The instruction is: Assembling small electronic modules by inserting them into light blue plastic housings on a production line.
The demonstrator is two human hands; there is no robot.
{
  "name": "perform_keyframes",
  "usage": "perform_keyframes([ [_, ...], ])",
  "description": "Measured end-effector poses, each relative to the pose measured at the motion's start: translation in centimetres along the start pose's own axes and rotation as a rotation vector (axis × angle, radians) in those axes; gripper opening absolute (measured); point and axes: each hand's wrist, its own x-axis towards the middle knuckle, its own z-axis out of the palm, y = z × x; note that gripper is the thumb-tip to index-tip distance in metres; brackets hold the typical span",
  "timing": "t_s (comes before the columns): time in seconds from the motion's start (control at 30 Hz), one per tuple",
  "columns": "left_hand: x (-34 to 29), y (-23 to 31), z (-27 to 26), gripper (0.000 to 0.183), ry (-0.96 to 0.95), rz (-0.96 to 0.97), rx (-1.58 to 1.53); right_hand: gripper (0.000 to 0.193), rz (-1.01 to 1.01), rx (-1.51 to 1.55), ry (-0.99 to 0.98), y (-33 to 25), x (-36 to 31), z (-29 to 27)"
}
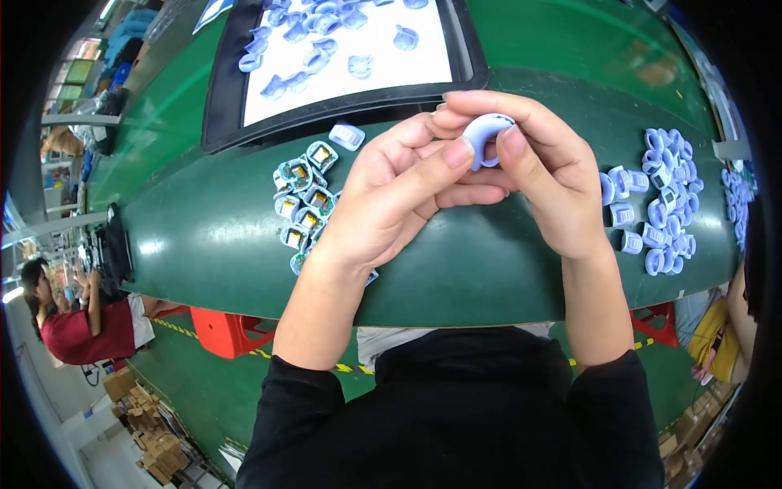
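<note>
Above the middle of the bench, a curved lavender plastic part [486, 130] is pinched between both of my hands. My left hand [399, 175] has its thumb pressed against the part's left side, its fingers behind it. On the other side, my right hand [558, 167] is closed on it too, thumb on the front and index finger arched over the top. Its inner face is partly hidden by my fingers. Beside my left wrist lie several open housings [308, 200] with green circuit boards inside. A single lavender piece [347, 136] rests just above them.
A black tray [224, 102] with a white lining holds loose lavender parts at the far side. On the right, many lavender pieces [669, 200] are heaped on the green bench [464, 269]. Red stools [220, 330] stand below its near edge. Other people sit at left and right.
</note>
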Motion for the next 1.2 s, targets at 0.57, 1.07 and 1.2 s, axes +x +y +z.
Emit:
perform_keyframes([
  [0.57,-0.4,-0.2,-0.4,0.023,0.105,0.062,0.194,0.035,-0.061,-0.04,-0.134,1.1,0.3,-1.8],
  [1.07,-0.8,-0.3,0.8,0.017,0.027,0.208,0.3,0.03,0.036,0.253,-0.179,0.3,0.3,-1.8],
  [1.2,-0.8,-0.4,0.8,0.017,0.028,0.217,0.285,0.029,-0.03,0.178,-0.19,0.5,0.5,-1.9],
])
